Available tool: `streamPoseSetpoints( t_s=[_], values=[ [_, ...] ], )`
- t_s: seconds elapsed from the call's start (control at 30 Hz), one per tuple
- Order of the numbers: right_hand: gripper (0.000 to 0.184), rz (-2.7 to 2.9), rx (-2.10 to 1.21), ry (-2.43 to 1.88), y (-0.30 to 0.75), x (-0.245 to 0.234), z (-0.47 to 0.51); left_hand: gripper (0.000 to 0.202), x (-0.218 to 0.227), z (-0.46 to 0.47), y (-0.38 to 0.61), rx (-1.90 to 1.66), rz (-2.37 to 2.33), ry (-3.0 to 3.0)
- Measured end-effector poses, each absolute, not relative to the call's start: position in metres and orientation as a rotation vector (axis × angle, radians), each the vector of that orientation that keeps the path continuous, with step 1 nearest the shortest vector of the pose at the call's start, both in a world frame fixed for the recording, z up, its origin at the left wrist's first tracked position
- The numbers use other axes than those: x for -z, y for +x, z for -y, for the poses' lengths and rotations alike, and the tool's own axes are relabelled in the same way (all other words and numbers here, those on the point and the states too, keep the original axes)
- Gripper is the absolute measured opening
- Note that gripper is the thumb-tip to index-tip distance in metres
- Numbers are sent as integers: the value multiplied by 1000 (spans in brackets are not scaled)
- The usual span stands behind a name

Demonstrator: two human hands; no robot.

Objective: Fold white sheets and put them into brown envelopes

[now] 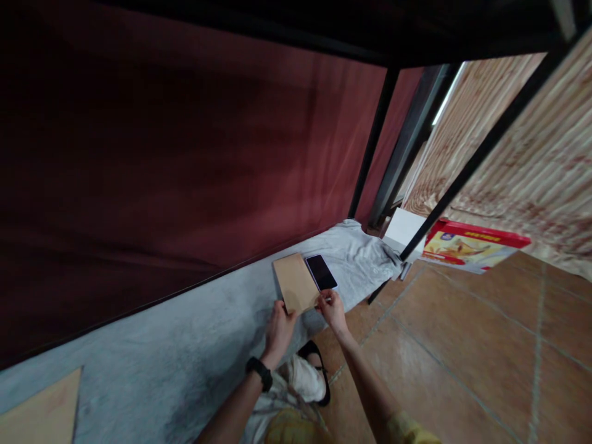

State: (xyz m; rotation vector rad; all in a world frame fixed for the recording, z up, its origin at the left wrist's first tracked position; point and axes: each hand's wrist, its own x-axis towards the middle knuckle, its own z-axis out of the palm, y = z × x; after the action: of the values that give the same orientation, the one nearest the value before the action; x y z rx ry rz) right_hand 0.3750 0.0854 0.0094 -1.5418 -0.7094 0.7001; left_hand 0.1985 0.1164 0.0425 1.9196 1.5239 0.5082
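A tan, flat rectangular piece [296,282], perhaps cardboard or a kraft notebook, lies on the grey cloth in front of me. My left hand [280,327], with a dark watch [259,374] on its wrist, grips the near left corner with thumb and fingers. At the near right corner, my right hand [331,308] has its fingers pinched together on the edge. A dark-screened smartphone [320,272] lies right beside the tan piece, just beyond my right hand. My fingers partly hide the near corners.
Grey cloth [194,345] covers the long narrow shelf, with another tan board [41,412] at lower left. Dark metal posts [374,145] and an overhead shelf frame it; a dark red curtain [208,154] hangs behind. On the tiled floor [462,333] stands a red-and-yellow box [472,246].
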Motion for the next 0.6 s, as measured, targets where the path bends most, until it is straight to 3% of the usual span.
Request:
streamPoseSetpoints(
  t_s=[0.13,0.3,0.6],
  values=[
    [36,715,-718,-1541,376,-6,-81,35,-57,-105,200,-254,-1587,2284],
    [41,746,-758,-1522,379,-6,-78,29,-74,-103,204,46,-1566,2501],
    [47,771,-781,-1535,378,-9,-77,33,-79,-106,205,70,-1487,2549]
  ],
)
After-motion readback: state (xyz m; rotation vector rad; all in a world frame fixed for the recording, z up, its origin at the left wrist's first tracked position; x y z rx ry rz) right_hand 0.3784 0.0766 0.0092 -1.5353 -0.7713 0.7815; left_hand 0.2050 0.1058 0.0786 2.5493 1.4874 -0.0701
